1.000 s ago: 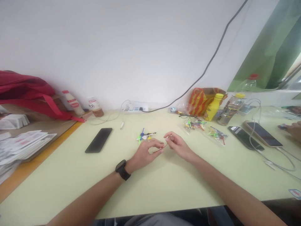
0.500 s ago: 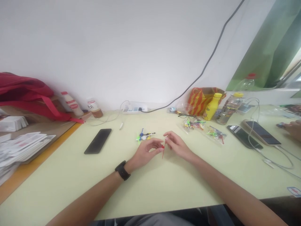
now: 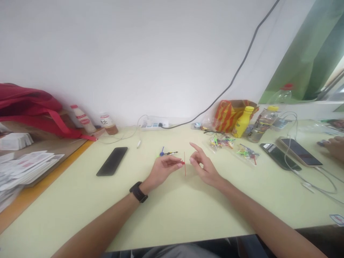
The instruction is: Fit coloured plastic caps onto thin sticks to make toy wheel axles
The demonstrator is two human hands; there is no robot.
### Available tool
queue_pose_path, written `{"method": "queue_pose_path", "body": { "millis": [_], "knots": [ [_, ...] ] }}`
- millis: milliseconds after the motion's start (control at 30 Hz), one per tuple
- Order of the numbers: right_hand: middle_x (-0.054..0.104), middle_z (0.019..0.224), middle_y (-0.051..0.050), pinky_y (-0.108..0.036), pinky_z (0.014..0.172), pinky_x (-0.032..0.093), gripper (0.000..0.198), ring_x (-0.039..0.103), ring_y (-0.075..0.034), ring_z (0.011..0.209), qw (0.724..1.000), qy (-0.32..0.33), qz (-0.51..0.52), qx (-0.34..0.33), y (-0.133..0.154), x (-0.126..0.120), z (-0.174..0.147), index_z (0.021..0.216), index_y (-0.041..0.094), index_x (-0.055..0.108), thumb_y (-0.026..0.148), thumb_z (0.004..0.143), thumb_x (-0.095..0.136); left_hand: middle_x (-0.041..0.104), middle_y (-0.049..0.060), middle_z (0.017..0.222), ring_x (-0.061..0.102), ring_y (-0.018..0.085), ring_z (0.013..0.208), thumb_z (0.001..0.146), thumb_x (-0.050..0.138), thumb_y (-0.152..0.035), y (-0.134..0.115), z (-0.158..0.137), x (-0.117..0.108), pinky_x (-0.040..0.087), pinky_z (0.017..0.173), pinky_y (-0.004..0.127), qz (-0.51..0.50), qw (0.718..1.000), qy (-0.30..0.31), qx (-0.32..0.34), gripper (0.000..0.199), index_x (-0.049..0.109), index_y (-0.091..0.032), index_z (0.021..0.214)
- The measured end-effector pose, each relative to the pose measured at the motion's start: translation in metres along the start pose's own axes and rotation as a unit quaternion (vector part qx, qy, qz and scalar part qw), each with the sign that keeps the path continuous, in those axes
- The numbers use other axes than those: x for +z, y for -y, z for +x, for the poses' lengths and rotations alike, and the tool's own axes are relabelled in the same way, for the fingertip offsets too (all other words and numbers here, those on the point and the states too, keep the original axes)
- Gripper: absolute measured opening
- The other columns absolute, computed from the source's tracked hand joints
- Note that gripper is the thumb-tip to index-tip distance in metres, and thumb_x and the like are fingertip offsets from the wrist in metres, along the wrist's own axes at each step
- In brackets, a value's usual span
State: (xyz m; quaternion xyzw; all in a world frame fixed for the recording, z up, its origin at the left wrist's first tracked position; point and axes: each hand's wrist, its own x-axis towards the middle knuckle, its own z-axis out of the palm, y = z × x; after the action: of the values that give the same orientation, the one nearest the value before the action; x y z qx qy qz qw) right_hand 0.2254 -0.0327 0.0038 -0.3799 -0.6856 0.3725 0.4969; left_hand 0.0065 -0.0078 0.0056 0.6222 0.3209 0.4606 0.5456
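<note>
My left hand [image 3: 165, 169] pinches a small red plastic piece [image 3: 185, 163] between thumb and fingertips. Its thin, upright part looks like a narrow line from here, perhaps a blade or disc seen edge-on; I cannot tell which. Just to the right, my right hand [image 3: 204, 166] is apart from it, index finger stretched out and thumb separate, holding nothing. Behind my left hand lie several small coloured plastic pieces [image 3: 168, 153], blue, black and yellow among them, partly hidden by the fingers.
A black phone [image 3: 112, 161] lies to the left. At the right are clear bags of coloured plastic parts [image 3: 221, 142], a yellow bottle [image 3: 242, 122], a clear bottle [image 3: 262, 124] and two phones with cables [image 3: 300, 152]. Another person's hand [image 3: 334, 146] rests at the far right.
My right hand has let go of the red piece and drawn slightly right, its fingers opening. The left hand has shifted a little left, still pinching the piece.
</note>
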Motion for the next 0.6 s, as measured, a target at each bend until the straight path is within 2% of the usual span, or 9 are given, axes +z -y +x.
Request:
{"method": "queue_pose_path", "body": {
  "millis": [67,100,133,167,233,267,333,467,600],
  "knots": [
    [0.054,0.085,-0.002,-0.033,0.064,0.039,0.046,0.049,-0.019,0.072,1.000,0.007,0.005,0.007,-0.0007,0.0002,0.0004,0.140,0.031,0.055,0.054,0.100,0.052,0.080,0.010,0.101,0.077,0.025,0.098,0.077,0.089,-0.030,-0.0009,-0.0002,0.0006,0.061,0.097,0.043,-0.002,1.000,-0.001,-0.001,0.025,0.078,-0.016,0.093],
    [0.053,0.081,-0.002,-0.033,0.063,0.038,0.036,0.047,-0.019,0.069,1.000,0.021,0.007,0.015,-0.0010,-0.0003,0.0010,0.119,0.028,0.067,0.055,0.101,0.051,0.080,0.010,0.101,0.077,0.025,0.098,0.077,0.089,-0.030,-0.0014,-0.0003,0.0008,0.061,0.098,0.043,-0.003,1.000,-0.002,-0.002,0.025,0.078,-0.015,0.093],
    [0.050,0.075,-0.002,-0.034,0.062,0.036,0.039,0.044,-0.018,0.066,0.999,0.037,0.013,0.026,-0.0011,-0.0011,0.0017,0.091,0.024,0.069,0.057,0.101,0.050,0.080,0.010,0.100,0.077,0.025,0.098,0.076,0.089,-0.030,-0.0018,-0.0004,0.0010,0.061,0.098,0.043,-0.004,1.000,-0.004,-0.002,0.025,0.077,-0.015,0.093],
    [0.046,0.069,-0.001,-0.034,0.060,0.033,0.051,0.041,-0.017,0.062,0.998,0.053,0.022,0.039,-0.0011,-0.0022,0.0025,0.067,0.022,0.060,0.059,0.101,0.049,0.080,0.009,0.100,0.077,0.025,0.098,0.076,0.090,-0.030,-0.0022,-0.0005,0.0011,0.061,0.098,0.043,-0.007,1.000,-0.005,-0.002,0.025,0.077,-0.015,0.093],
    [0.037,0.060,0.000,-0.034,0.058,0.028,0.066,0.034,-0.015,0.058,0.995,0.072,0.044,0.059,-0.0006,-0.0048,0.0044,0.049,0.022,0.037,0.062,0.100,0.047,0.080,0.009,0.100,0.077,0.024,0.097,0.077,0.089,-0.030,-0.0026,-0.0005,0.0011,0.061,0.098,0.043,-0.012,1.000,-0.007,-0.002,0.025,0.077,-0.015,0.093],
    [0.036,0.058,0.000,-0.034,0.058,0.027,0.067,0.033,-0.015,0.057,0.994,0.067,0.054,0.064,0.0000,-0.0059,0.0053,0.048,0.022,0.035,0.062,0.100,0.048,0.080,0.009,0.100,0.077,0.024,0.097,0.077,0.089,-0.030,-0.0026,-0.0005,0.0011,0.061,0.097,0.042,-0.013,1.000,-0.007,-0.003,0.025,0.077,-0.015,0.093],
    [0.038,0.059,0.001,-0.033,0.059,0.027,0.060,0.034,-0.015,0.058,0.994,0.048,0.070,0.067,0.0014,-0.0072,0.0065,0.054,0.021,0.043,0.060,0.098,0.053,0.080,0.009,0.099,0.076,0.023,0.096,0.077,0.089,-0.030,-0.0025,-0.0004,0.0012,0.061,0.096,0.041,-0.013,1.000,-0.007,-0.005,0.025,0.077,-0.015,0.093],
    [0.054,0.073,0.001,-0.030,0.061,0.036,0.034,0.045,-0.015,0.064,0.989,0.036,0.123,0.076,0.0033,-0.0046,0.0067,0.083,0.022,0.059,0.053,0.089,0.072,0.080,0.009,0.098,0.076,0.022,0.094,0.077,0.089,-0.028,-0.0017,-0.0010,0.0015,0.061,0.094,0.038,-0.001,1.000,-0.008,-0.006,0.024,0.077,-0.015,0.092],
    [0.064,0.091,-0.003,-0.030,0.065,0.044,0.032,0.056,-0.016,0.074,0.984,0.049,0.153,0.075,0.0005,0.0006,0.0054,0.096,0.022,0.063,0.048,0.085,0.078,0.079,0.008,0.099,0.075,0.022,0.095,0.080,0.087,-0.028,-0.0012,-0.0020,0.0007,0.061,0.094,0.037,0.009,1.000,0.008,-0.003,0.021,0.077,-0.016,0.094]
  ]
}}
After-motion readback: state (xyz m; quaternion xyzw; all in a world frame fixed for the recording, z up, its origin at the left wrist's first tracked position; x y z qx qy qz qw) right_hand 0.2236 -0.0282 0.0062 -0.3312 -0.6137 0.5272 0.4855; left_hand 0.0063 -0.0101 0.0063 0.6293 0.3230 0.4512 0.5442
